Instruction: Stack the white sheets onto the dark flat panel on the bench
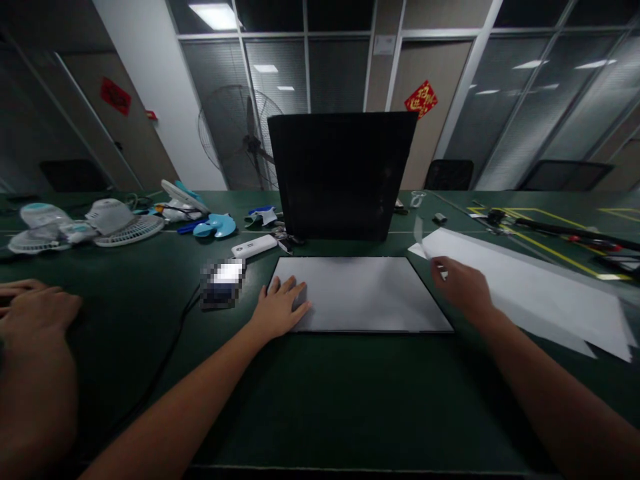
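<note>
On the dark green worktop [350,400], before the black upright screen [340,173]: left hand [280,308] is lying open, pressing the flat white rectangular panel [365,293]; right hand [463,288] is pinching the thin white paper sheet [525,293] just beside it.

One head-worn camera looks forward and down, close over the green table [350,400]

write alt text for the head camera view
A person's left hand lies flat on the near left corner of a pale grey panel on a green table, while the right hand pinches a thin pale strip by the panel's far right corner. A black screen stands behind; white sheets lie right, small fans and another person's hand left.
</note>
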A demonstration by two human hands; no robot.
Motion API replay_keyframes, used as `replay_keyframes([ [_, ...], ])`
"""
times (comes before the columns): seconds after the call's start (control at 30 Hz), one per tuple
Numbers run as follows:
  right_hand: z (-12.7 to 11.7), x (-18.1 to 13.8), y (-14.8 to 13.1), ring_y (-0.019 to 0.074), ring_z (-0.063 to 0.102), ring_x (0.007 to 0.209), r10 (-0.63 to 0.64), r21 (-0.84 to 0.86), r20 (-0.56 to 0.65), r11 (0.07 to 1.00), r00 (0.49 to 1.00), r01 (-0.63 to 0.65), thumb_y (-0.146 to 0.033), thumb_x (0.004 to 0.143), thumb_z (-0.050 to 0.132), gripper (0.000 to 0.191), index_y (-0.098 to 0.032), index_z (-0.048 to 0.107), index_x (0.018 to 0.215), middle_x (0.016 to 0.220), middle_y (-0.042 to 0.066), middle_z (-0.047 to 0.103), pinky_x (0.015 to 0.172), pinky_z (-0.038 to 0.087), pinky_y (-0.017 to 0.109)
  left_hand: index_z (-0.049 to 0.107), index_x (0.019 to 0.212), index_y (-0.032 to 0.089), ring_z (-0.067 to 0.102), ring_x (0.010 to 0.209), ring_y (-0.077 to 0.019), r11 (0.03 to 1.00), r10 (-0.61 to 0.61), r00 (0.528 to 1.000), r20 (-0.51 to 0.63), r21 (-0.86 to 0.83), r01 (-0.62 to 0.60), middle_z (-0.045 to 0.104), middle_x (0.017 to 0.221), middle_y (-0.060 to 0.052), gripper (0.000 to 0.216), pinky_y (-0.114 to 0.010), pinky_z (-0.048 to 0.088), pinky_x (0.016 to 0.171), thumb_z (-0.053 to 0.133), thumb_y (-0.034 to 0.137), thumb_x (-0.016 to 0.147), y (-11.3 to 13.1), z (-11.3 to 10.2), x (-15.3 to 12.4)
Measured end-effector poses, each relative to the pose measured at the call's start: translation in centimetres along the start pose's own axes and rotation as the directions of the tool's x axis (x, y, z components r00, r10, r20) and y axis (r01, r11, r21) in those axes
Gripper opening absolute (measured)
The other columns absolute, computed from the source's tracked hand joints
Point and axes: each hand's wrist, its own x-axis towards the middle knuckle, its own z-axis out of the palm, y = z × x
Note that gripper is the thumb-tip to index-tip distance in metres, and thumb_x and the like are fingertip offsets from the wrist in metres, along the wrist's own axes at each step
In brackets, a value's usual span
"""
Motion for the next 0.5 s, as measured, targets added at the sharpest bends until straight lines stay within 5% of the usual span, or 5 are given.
replay_keyframes([
  [0.07, -0.2, -1.5, -3.1, 0.0288, 0.075, 0.100, -0.268, 0.045, 0.035, 0.963, 0.963, 0.267, -0.043, 0.104, 0.042, 0.043, -0.024, 0.074, 0.126, 0.122, 0.009, 0.078, 0.087, 0.056, 0.043, 0.043, 0.161, 0.034, 0.026, 0.159, -0.0454, 1.000, 0.001, 1.000, -0.004, -0.014, -0.001, 0.033, 0.174, -0.006, 0.070, -0.070, 0.024, 0.124, 0.034, 0.070, 0.102, 0.0, -0.1, -0.1],
  [0.2, -0.8, -4.9, -8.6, 0.0227, 0.075, 0.095, -0.695, 0.198, 0.109, 0.716, 0.711, 0.669, -0.037, 0.104, 0.047, 0.036, -0.026, 0.076, 0.122, 0.116, 0.006, 0.079, 0.083, 0.059, 0.037, 0.050, 0.157, 0.035, 0.029, 0.159, -0.0435, 0.998, -0.024, 0.999, -0.046, -0.060, 0.022, 0.037, 0.172, -0.004, 0.068, -0.068, 0.026, 0.124, 0.026, 0.070, 0.103, -0.1, 0.0, -0.1],
  [0.37, -1.7, -7.0, -12.0, 0.0215, 0.073, 0.101, -0.887, 0.392, 0.138, 0.457, 0.440, 0.798, -0.041, 0.101, 0.057, 0.036, -0.024, 0.075, 0.128, 0.118, 0.008, 0.078, 0.089, 0.059, 0.037, 0.048, 0.159, 0.032, 0.030, 0.159, -0.0407, 0.994, -0.050, 0.997, -0.067, -0.103, 0.043, 0.040, 0.171, -0.004, 0.073, -0.065, 0.027, 0.125, 0.023, 0.072, 0.103, -0.2, 0.0, 0.0],
  [0.43, -1.8, -6.8, -12.0, 0.0236, 0.071, 0.111, -0.908, 0.442, 0.128, 0.413, 0.400, 0.796, -0.045, 0.101, 0.059, 0.042, -0.024, 0.072, 0.135, 0.128, 0.009, 0.076, 0.098, 0.057, 0.042, 0.046, 0.160, 0.030, 0.028, 0.159, -0.0419, 0.995, -0.051, 0.997, -0.060, -0.092, 0.045, 0.039, 0.171, -0.005, 0.078, -0.065, 0.027, 0.125, 0.028, 0.077, 0.100, -0.2, -0.1, 0.1],
  [0.5, -1.5, -6.1, -11.1, 0.0252, 0.068, 0.119, -0.899, 0.454, 0.110, 0.425, 0.424, 0.783, -0.046, 0.101, 0.059, 0.044, -0.025, 0.070, 0.138, 0.134, 0.008, 0.073, 0.106, 0.054, 0.046, 0.043, 0.162, 0.028, 0.026, 0.160, -0.0437, 0.996, -0.048, 0.998, -0.041, -0.075, 0.045, 0.036, 0.172, -0.006, 0.085, -0.066, 0.027, 0.125, 0.035, 0.081, 0.096, -0.2, -0.2, 0.2],
])
